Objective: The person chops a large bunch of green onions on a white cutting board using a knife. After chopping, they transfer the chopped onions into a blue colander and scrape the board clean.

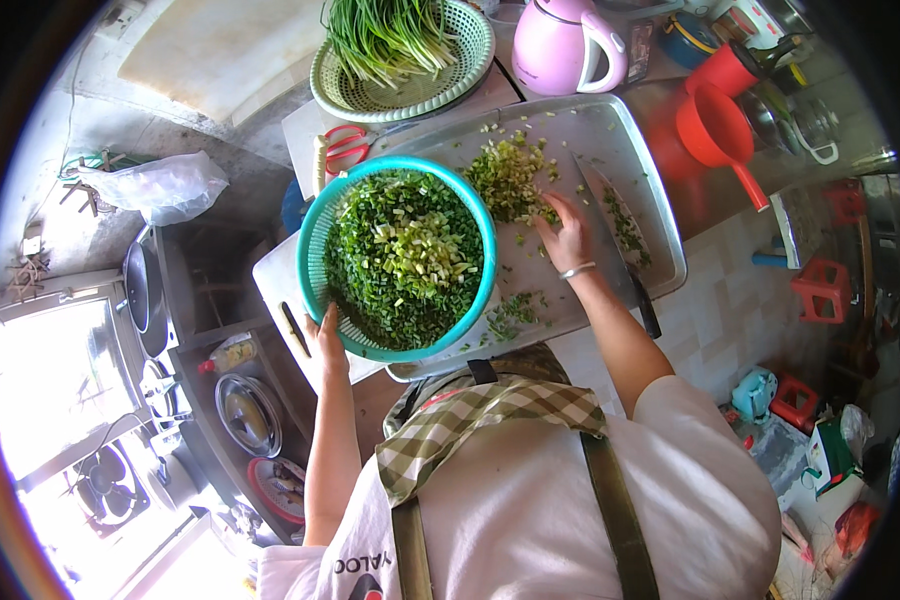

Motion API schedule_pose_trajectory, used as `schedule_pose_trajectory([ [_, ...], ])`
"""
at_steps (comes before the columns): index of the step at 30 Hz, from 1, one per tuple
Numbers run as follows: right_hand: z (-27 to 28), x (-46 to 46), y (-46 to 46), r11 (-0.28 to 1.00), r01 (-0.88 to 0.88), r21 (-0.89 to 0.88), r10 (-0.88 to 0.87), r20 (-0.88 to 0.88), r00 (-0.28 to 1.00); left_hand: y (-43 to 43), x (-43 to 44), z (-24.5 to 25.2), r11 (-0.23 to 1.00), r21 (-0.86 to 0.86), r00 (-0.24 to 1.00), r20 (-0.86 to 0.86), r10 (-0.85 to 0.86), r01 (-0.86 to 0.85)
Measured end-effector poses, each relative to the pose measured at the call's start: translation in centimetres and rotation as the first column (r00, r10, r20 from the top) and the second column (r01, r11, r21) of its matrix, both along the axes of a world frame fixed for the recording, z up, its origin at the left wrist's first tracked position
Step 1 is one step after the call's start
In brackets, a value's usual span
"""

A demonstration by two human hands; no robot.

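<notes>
My left hand (328, 341) grips the lower left rim of a turquoise plastic strainer basket (306, 247). Chopped chives or scallions (412, 247) fill it, dark green around a paler heap in the middle. My right hand (568, 238) has its fingers spread at the edge of a pile of chopped pale stalks (506, 176); nothing is seen held in it. That pile lies on a shallow metal tray (570, 307). To the right of this hand a broad kitchen knife (615, 217) rests on the tray, green bits on its blade and its black handle over the near edge.
Red-handled scissors (345, 148) lie behind the basket, near a white cutting board (276, 281). At the back stand a woven plastic basket (390, 94) of long uncut greens and a pink electric kettle (559, 49). A red ladle (712, 127) sits right of the tray.
</notes>
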State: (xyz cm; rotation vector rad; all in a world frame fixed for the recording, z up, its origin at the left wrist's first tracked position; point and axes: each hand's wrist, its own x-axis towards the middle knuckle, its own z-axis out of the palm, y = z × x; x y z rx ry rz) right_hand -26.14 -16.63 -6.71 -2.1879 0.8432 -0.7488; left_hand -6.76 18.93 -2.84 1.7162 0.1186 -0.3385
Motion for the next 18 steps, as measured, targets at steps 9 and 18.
schedule_pose_trajectory([
  [9,-4.6,3.6,-3.4,0.973,0.008,-0.232,-0.078,-0.296,0.952,-0.1,-0.2,0.5,0.999,0.041,1.000,0.017,0.011,-0.012],
  [18,-4.2,10.8,-5.9,0.905,-0.374,-0.205,0.320,-0.251,0.913,0.4,-0.1,-0.1,0.999,0.024,1.000,-0.005,0.025,-0.025],
])
